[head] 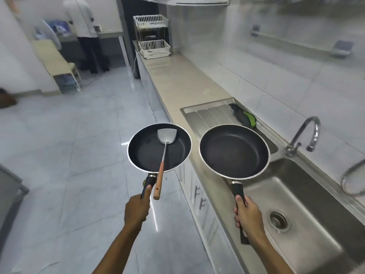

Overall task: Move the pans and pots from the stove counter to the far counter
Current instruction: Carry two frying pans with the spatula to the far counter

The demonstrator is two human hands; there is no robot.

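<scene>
The steel sink lies at the right. Above its left edge the right hand grips the handle of the larger pan. Left of the sink, over the floor, the left hand is closed on the smaller pan — a spatula rests inside. Beyond the sink lies a green cloth — perhaps a sponge.

Kitchen, steel sink, tap, long counter, dish rack

Both arms reach out in front. The left hand and the right hand are each curled tight around a handle.
</scene>
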